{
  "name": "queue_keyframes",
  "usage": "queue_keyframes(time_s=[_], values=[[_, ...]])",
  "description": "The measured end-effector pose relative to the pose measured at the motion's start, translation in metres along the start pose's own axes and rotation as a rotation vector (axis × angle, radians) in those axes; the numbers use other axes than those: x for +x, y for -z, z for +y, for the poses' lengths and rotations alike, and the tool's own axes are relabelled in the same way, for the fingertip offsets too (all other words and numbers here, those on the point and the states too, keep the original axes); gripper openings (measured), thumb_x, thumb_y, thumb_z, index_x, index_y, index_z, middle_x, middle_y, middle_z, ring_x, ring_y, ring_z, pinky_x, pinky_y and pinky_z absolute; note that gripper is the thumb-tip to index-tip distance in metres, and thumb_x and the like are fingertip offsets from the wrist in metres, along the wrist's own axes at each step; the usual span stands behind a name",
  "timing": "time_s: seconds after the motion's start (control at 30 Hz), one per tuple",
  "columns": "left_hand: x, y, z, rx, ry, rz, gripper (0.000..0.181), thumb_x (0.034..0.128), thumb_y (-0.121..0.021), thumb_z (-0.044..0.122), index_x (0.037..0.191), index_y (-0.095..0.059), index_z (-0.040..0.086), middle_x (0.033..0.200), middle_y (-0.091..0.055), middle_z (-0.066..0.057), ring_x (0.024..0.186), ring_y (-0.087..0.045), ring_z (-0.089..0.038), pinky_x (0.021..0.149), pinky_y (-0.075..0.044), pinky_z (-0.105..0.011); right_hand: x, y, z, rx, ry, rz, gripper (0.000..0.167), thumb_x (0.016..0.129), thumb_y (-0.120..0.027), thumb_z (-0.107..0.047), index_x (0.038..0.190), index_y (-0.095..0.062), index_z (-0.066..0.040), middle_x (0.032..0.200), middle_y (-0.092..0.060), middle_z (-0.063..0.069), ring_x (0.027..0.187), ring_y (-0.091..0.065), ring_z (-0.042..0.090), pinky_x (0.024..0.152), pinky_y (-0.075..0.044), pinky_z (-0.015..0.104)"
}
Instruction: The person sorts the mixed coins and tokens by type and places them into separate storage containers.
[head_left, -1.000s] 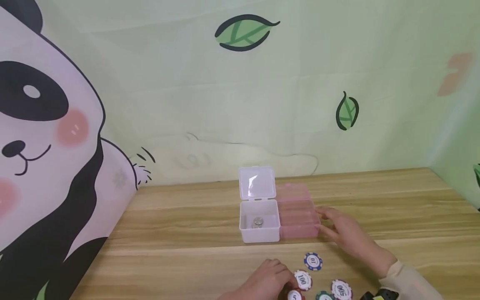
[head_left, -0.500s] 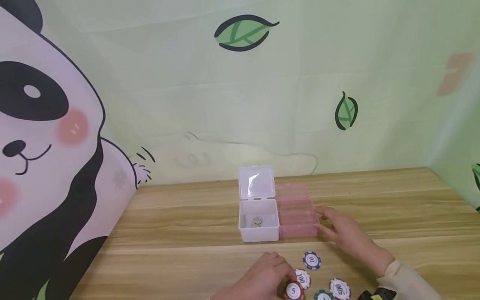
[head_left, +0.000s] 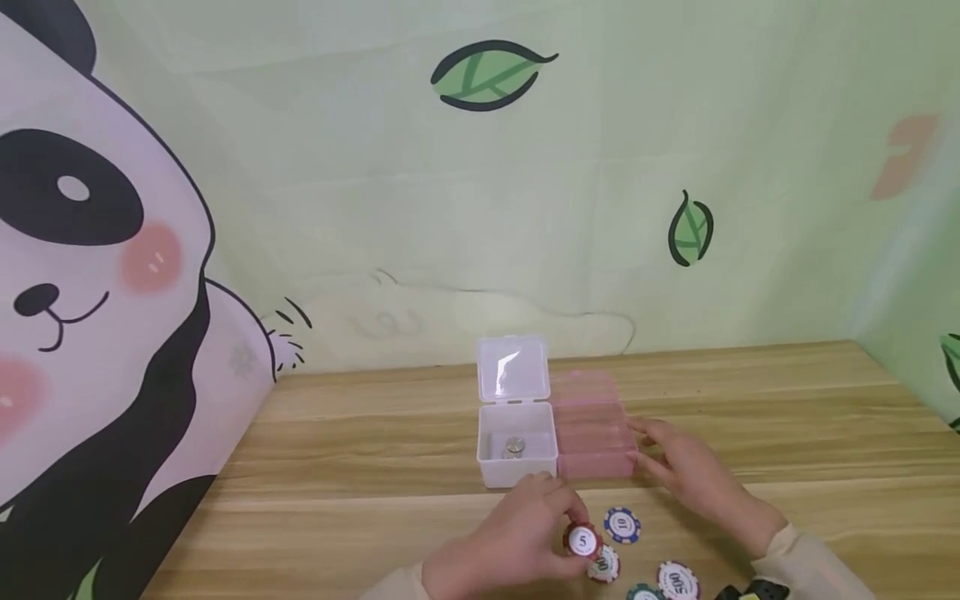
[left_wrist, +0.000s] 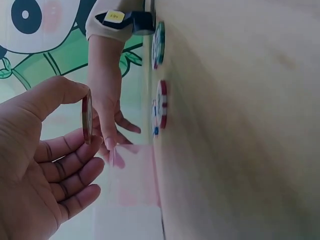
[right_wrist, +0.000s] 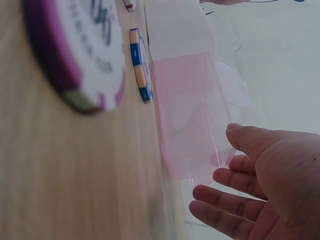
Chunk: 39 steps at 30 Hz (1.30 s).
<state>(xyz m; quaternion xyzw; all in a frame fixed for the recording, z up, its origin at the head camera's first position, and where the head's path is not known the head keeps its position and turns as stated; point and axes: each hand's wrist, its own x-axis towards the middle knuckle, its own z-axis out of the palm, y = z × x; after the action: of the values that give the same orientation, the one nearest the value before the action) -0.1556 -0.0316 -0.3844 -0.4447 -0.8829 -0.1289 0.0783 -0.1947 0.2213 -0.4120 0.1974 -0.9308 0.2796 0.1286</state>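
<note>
Pinching a red chip [head_left: 582, 541] marked 5 by its edges, the left hand [head_left: 510, 533] has its grip on thumb and fingers, holding it face up, apart from the bench [head_left: 337, 475]. Below and just right of it lies a white chip [head_left: 606, 568], partly hidden; a blue chip [head_left: 622, 525] sits farther in, with a strip of bench between it and the boxes. The right hand [head_left: 697, 471], fingers relaxed, touches the pink box's [head_left: 596, 465] right edge. Flush beside that, the open white box [head_left: 517, 474] contains silvery pieces [head_left: 514, 447]; bench stretches wide leftward.
</note>
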Motion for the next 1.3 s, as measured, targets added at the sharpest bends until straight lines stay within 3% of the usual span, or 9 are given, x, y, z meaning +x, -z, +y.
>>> queue_keyframes(time_s=[0.2, 0.37, 0.77, 1.0, 1.3], values=[[0.015, 0.008, -0.005, -0.008, 0.034, -0.010, 0.029, 0.0752, -0.078, 0.038, 0.091, -0.063, 0.020, 0.085, -0.060, 0.015, 0.082, -0.046, -0.001, 0.076, -0.035, -0.012, -0.001, 0.000, 0.002, -0.002, -0.007, 0.001, 0.045, 0.090, -0.065, -0.019, 0.129, -0.055, 0.000, 0.111, -0.068, 0.020, 0.085, -0.069, 0.025, 0.072, -0.058, 0.039], [0.031, 0.012, -0.013, 0.010, 0.029, 0.003, 0.031, 0.0735, -0.078, 0.037, 0.091, -0.062, 0.017, 0.084, -0.060, 0.011, 0.080, -0.047, -0.002, 0.074, -0.036, -0.013, -0.002, 0.000, 0.002, 0.005, -0.007, 0.001, 0.044, 0.090, -0.065, -0.019, 0.129, -0.055, 0.001, 0.109, -0.069, 0.020, 0.086, -0.068, 0.026, 0.072, -0.058, 0.039], [0.057, 0.011, -0.040, 0.047, 0.055, 0.043, 0.033, 0.0755, -0.077, 0.036, 0.093, -0.062, 0.013, 0.083, -0.063, 0.006, 0.077, -0.050, -0.007, 0.072, -0.041, -0.019, -0.002, -0.003, -0.001, 0.012, -0.016, 0.013, 0.043, 0.091, -0.064, -0.018, 0.129, -0.056, 0.000, 0.100, -0.072, 0.013, 0.087, -0.070, 0.026, 0.078, -0.057, 0.043], [0.073, 0.008, -0.053, -0.055, 0.161, 0.014, 0.029, 0.0764, -0.077, 0.031, 0.092, -0.064, 0.010, 0.083, -0.064, 0.003, 0.076, -0.047, -0.008, 0.066, -0.036, -0.015, -0.001, -0.001, -0.001, 0.000, -0.020, 0.010, 0.043, 0.091, -0.065, -0.020, 0.129, -0.056, -0.002, 0.098, -0.073, 0.011, 0.086, -0.070, 0.024, 0.078, -0.057, 0.043], [0.091, -0.003, -0.067, 0.093, 0.141, 0.015, 0.032, 0.0744, -0.077, 0.038, 0.088, -0.063, 0.013, 0.084, -0.064, 0.005, 0.078, -0.050, -0.010, 0.069, -0.036, -0.020, -0.001, 0.000, -0.002, -0.001, -0.017, 0.000, 0.043, 0.091, -0.064, -0.020, 0.129, -0.056, -0.001, 0.103, -0.072, 0.014, 0.091, -0.069, 0.027, 0.081, -0.057, 0.045]])
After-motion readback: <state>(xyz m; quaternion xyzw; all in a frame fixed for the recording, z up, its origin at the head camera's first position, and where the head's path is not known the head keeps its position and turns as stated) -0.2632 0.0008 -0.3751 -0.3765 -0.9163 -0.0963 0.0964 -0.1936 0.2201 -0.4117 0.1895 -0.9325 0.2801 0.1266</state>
